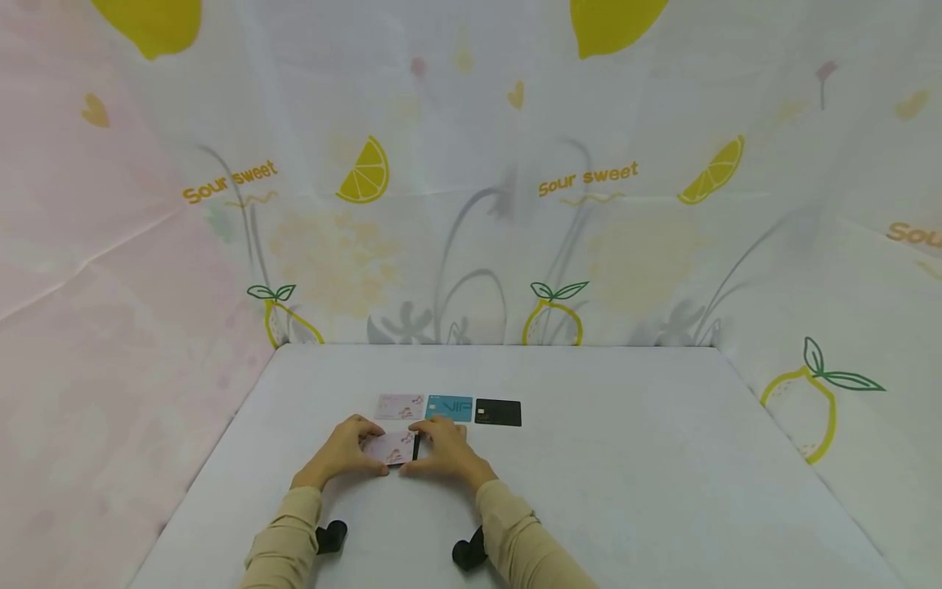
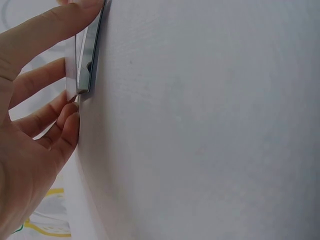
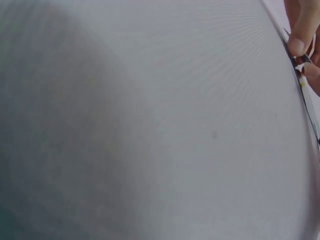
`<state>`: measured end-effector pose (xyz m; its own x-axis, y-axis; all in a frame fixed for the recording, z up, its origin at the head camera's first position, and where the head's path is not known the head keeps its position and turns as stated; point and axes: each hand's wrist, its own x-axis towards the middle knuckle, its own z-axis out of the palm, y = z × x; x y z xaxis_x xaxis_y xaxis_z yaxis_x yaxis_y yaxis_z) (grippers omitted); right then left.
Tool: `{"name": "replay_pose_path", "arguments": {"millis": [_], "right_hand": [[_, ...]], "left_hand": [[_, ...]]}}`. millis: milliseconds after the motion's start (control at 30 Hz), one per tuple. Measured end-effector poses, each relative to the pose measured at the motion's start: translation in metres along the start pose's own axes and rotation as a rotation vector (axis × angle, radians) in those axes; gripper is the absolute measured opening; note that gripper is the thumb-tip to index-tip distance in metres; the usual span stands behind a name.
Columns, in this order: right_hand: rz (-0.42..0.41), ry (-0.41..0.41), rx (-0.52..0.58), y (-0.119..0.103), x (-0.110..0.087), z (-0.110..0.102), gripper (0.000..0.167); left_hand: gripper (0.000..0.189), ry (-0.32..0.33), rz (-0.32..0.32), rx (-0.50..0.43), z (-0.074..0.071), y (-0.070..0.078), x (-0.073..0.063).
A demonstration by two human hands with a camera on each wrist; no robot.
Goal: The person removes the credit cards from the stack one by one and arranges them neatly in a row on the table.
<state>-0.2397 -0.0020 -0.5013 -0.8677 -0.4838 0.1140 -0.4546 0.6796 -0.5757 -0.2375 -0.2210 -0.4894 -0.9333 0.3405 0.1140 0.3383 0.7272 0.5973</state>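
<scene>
On the white table, a pink floral card (image 1: 392, 448) lies over a dark flat piece, whose black edge (image 1: 416, 447) shows at the right. My left hand (image 1: 344, 450) grips the left side of this pair between thumb and fingers. From the right, my right hand (image 1: 446, 452) pinches the other end. Up close in the left wrist view, the flat piece (image 2: 90, 60) has a grey side edge, with a pale card next to it. Only the fingertips of the right hand (image 3: 306, 37) show in the right wrist view, pinching something thin and dark.
Just beyond the hands, three cards lie in a row: a pink floral card (image 1: 400, 406), a blue VIP card (image 1: 450, 408) and a black card (image 1: 498, 412). A lemon-print cloth (image 1: 471, 245) hangs behind the table (image 1: 625, 458). Black mounts sit by both wrists.
</scene>
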Motion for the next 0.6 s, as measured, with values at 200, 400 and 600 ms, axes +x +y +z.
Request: {"name": "replay_pose_path", "arguments": {"millis": [200, 400, 600], "right_hand": [[-0.011, -0.008, 0.004, -0.0023, 0.0015, 0.0007, 0.069], [-0.019, -0.004, -0.004, -0.0040, 0.0013, 0.0006, 0.066], [-0.002, 0.002, 0.006, -0.0061, 0.0017, -0.0004, 0.063]], "left_hand": [[0.056, -0.002, 0.003, -0.029, -0.0032, -0.0016, -0.0007], [0.058, -0.004, 0.007, -0.045, -0.0044, -0.0051, -0.0001], [0.061, 0.004, -0.001, -0.064, -0.0054, -0.0066, -0.0012]]}}
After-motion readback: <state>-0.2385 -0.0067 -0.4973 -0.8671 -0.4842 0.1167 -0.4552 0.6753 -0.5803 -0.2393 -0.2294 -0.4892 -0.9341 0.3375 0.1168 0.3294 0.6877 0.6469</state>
